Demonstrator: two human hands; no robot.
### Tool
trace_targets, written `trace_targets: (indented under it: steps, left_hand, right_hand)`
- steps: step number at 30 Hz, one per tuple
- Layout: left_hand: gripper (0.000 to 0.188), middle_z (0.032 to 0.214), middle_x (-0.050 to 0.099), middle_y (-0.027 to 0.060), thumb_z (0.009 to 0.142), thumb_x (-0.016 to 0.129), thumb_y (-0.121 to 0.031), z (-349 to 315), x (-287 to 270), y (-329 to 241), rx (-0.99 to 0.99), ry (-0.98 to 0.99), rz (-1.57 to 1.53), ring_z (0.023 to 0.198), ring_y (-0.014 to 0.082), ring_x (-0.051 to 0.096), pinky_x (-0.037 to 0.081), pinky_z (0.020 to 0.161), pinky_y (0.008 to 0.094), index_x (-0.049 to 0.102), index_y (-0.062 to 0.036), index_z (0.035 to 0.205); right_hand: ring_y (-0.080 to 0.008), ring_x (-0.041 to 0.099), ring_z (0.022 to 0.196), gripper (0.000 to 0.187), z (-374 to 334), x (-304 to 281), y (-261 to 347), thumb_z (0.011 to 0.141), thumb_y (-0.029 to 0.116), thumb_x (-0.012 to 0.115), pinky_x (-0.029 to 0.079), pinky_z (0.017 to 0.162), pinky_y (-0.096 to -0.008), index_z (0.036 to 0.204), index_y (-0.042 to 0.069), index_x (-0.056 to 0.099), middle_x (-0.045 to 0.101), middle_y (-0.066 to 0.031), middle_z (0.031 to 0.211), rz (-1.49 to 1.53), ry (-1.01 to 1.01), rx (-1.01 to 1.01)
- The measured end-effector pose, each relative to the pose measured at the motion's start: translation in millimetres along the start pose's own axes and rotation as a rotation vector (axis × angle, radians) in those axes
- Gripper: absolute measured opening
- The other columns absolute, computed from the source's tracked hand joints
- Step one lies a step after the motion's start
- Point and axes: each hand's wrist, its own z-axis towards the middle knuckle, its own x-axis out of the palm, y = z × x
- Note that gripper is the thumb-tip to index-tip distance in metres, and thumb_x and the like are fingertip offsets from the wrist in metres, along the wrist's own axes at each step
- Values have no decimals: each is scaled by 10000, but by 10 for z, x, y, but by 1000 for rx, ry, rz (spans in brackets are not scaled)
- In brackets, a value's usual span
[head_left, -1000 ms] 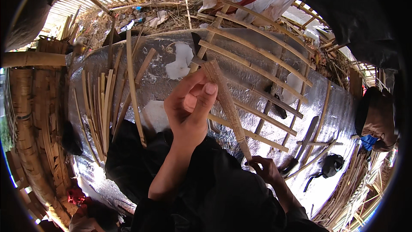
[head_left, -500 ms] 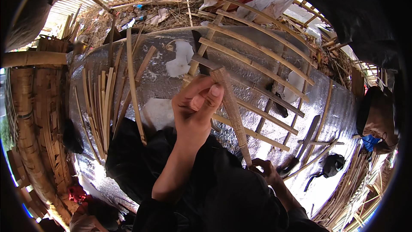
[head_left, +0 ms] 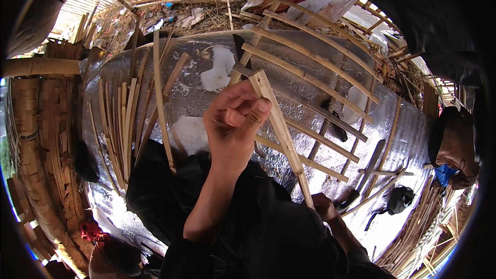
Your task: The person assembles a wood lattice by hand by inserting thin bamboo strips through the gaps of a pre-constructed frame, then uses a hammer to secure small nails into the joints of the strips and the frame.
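Observation:
My left hand (head_left: 235, 119) pinches a bamboo strip (head_left: 281, 134) near its upper end, thumb on one side and curled fingers on the other. The strip slants down to the right, pale split face toward me. At its lower end my right hand (head_left: 324, 206) is closed around it, with part of the fingers hidden behind my dark clothing. Just beyond the strip lies a lattice of bamboo slats (head_left: 310, 77), crossed at intervals and resting on a silvery sheet (head_left: 398, 124).
Several loose bamboo strips (head_left: 126, 129) lie on the left. A long-bladed knife (head_left: 364, 175) rests on the right, near a black strapped object (head_left: 400, 200). Cut bamboo (head_left: 418, 243) is piled at the lower right. A woven bamboo wall (head_left: 39, 124) stands at the left.
The bamboo strip has been turned over, from its brownish rough side to its pale split side. My right hand has shifted slightly right and down; my left stays nearly in place.

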Motion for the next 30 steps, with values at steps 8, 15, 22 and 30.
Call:
trace_targets:
  steps: [8, 15, 22, 30]
  left_hand:
    - [292, 1026, 744, 74, 960, 744, -65, 22, -69, 19, -59, -58, 25, 841, 84, 652, 517, 727, 239, 672, 22, 1229]
    - [415, 1137, 729, 92, 996, 714, -176, 182, -383, 66, -114, -222, 258, 956, 140, 672, 489, 780, 289, 609, -6, 1360]
    - [531, 1280, 693, 125, 1022, 646, -416, 170, -592, -21, -260, -356, 382, 1082, 203, 687, 465, 851, 324, 581, -33, 1385]
    - [345, 1113, 738, 99, 996, 720, -208, -243, -452, 416, -362, -102, 351, 1011, 165, 703, 526, 850, 282, 685, 38, 1236]
  right_hand:
    - [-290, 702, 943, 297, -228, 77, -188, 784, 215, 864, 542, 842, -404, 1014, 56, 760, 757, -115, 999, 20, -21, 175]
    - [-224, 611, 590, 299, 506, -141, 476, 991, 261, 623, 482, 571, -335, 951, -28, 683, 619, -94, 721, 437, 59, 552]
    - [-116, 513, 522, 421, 1305, -293, 578, 1102, 307, 434, 398, 489, -295, 1028, -23, 685, 568, -49, 660, 423, -136, 614]
    - [-139, 576, 520, 163, 1895, -85, 394, 1001, 12, 557, 437, 427, -285, 1146, -32, 618, 637, -115, 816, 249, -104, 24]
